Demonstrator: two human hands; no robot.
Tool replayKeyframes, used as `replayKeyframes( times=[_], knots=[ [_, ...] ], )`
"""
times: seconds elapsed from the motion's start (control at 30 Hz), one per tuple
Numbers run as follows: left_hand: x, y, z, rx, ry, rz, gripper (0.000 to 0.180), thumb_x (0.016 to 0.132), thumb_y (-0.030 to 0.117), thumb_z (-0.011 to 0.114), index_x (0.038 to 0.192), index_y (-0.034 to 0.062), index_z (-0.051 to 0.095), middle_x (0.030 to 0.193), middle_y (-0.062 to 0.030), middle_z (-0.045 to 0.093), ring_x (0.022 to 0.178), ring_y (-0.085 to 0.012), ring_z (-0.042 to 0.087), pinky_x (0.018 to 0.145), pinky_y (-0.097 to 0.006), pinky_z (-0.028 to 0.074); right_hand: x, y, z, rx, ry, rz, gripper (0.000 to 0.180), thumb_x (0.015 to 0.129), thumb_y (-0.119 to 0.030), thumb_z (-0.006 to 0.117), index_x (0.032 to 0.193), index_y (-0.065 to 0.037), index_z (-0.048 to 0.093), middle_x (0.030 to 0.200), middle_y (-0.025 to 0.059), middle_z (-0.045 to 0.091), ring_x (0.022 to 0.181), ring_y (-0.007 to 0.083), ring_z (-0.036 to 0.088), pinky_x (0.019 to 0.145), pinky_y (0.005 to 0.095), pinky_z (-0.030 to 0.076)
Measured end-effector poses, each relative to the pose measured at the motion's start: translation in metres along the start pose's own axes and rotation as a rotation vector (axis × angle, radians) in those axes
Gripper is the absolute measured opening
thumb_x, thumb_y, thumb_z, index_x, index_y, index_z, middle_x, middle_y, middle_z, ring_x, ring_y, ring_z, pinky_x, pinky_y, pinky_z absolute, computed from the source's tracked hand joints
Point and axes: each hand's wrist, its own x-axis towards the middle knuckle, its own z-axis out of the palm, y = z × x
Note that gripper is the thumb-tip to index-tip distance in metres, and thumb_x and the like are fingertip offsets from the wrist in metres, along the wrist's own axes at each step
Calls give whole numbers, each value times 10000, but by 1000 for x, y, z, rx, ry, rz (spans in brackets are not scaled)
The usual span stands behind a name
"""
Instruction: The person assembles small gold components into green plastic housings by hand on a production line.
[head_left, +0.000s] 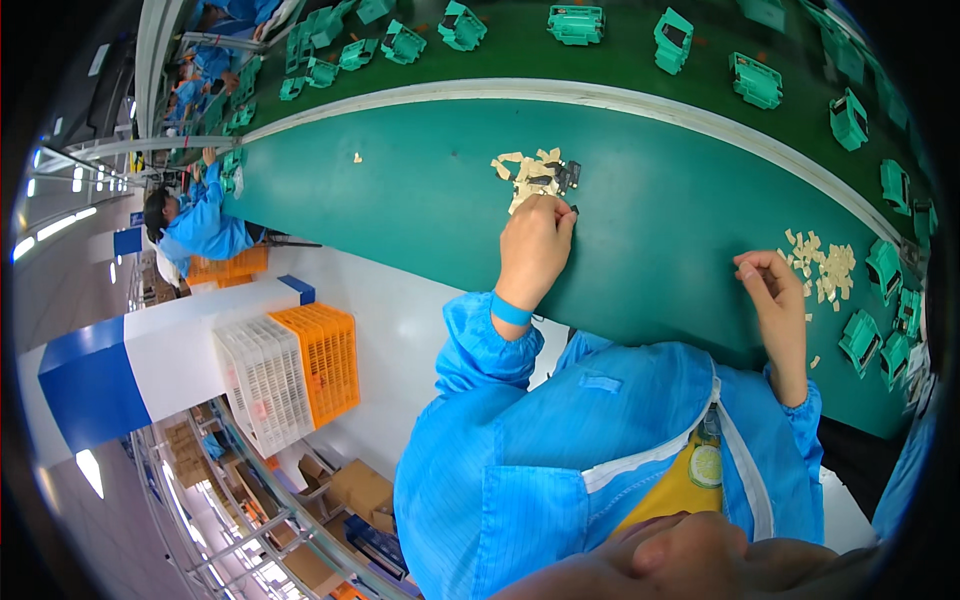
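2 hands are over the green tabletop. The left hand, with 1 blue band at its wrist, has its fingers drawn together at the near edge of 1 mixed pile of cream scraps and small black parts; the parts overlap too much to count. Whether it grips anything, I cannot tell. The right hand is half curled, thumb near the index finger, just left of 1 second pile, all cream scraps; I cannot tell if it holds any. 1 lone scrap lies well apart, toward the left. At least 4 green units stand at the right end.
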Motion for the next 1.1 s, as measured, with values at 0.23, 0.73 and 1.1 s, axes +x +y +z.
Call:
replayKeyframes(
  times=[0.23, 0.73, 1.1],
  knots=[
    [-6, 15, 14, 111, 167, 68, 157, 896, 106, 726, 1008, 24, 653, 948, -154, 661, 895, -349, 655, 749, -443, 529, -3, -15, 23, -20, -177, -7, 107, 990, -103, 653, 995, 3, 660, 889, 5, 673, 826, 70, 593, 779, 238, 489],
    [-2, 154, 53, -351, -45, 828, 132, 876, 64, 734, 1003, 51, 698, 933, -105, 698, 843, -306, 685, 732, -389, 559, -9, -6, -6, 618, -140, 133, 245, 1045, -247, 609, 1103, -17, 672, 968, 36, 683, 867, 109, 633, 782, 252, 515],
    [-6, 184, 76, -827, -512, 504, 96, 938, 40, 693, 1026, 25, 657, 911, -97, 683, 803, -200, 687, 706, -323, 545, -22, 8, -58, 387, -58, 22, 62, 958, -68, 666, 975, -9, 660, 855, 8, 643, 808, 87, 599, 760, 235, 477]
  ],
)
